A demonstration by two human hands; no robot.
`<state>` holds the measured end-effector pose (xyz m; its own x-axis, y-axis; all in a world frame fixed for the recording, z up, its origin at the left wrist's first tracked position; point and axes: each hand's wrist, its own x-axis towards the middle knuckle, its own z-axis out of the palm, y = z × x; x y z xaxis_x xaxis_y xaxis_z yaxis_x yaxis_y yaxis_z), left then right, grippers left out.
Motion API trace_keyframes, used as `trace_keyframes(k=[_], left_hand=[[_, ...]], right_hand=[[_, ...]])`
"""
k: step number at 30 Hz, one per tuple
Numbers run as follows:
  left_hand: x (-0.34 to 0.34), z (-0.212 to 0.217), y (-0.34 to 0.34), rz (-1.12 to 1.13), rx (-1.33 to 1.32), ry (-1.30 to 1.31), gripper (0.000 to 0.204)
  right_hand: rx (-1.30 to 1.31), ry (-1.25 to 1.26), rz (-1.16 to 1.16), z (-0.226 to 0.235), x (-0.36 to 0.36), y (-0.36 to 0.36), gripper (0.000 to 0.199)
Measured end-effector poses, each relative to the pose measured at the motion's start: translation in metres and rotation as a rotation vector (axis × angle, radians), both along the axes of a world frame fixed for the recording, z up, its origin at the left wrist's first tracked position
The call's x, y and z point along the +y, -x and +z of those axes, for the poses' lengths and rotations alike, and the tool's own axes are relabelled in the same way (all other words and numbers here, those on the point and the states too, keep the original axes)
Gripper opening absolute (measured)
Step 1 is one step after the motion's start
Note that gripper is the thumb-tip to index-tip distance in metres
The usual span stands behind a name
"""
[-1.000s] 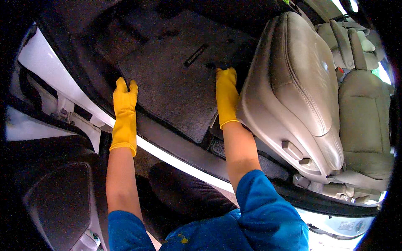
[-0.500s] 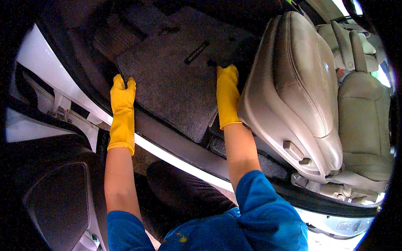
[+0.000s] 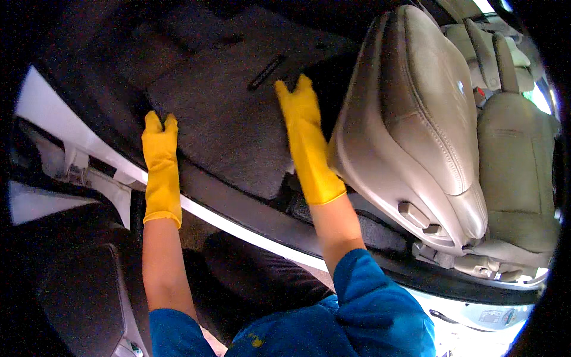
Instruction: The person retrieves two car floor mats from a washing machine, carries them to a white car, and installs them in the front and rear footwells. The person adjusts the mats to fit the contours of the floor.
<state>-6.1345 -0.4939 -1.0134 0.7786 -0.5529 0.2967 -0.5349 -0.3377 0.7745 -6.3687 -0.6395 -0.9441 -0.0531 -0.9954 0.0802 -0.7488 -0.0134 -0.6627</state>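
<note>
A dark grey carpeted floor mat [image 3: 229, 128] with a narrow dark label plate [image 3: 266, 72] lies in the car's front footwell. My left hand [image 3: 159, 146], in a yellow rubber glove, is at the mat's left edge, thumb over the top and fingers closed on the border. Their tips are partly lost in shadow. My right hand [image 3: 302, 128], gloved the same way, is over the mat's right side beside the seat. Its thumb and fingers are spread, with nothing visible between them.
A beige leather front seat [image 3: 410, 119] stands close to my right forearm, a rear seat [image 3: 517, 178] behind it. The white door sill [image 3: 238, 223] runs between me and the footwell. An open door with a dark panel [image 3: 83, 285] is at left. Pedals are hard to make out.
My right hand has come off the mat's right edge, moving up and left, and its fingers have spread. The left hand stays at the mat's edge; the whole view has shifted slightly.
</note>
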Motion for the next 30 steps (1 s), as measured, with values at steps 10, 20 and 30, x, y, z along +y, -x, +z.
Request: trace_keyframes(k=[10, 20, 30], left_hand=[[-0.006, 0.007, 0.013, -0.031, -0.028, 0.042, 0.04], [-0.004, -0.007, 0.004, -0.027, 0.059, 0.058, 0.038], [0.002, -0.005, -0.003, -0.069, 0.003, 0.039, 0.046]], right_hand=[[0.491, 0.103, -0.414, -0.062, -0.067, -0.11, 0.037], [0.187, -0.175, -0.168, -0.012, -0.026, -0.015, 0.056], [0.163, -0.153, -0.183, -0.049, -0.033, 0.037, 0.05]])
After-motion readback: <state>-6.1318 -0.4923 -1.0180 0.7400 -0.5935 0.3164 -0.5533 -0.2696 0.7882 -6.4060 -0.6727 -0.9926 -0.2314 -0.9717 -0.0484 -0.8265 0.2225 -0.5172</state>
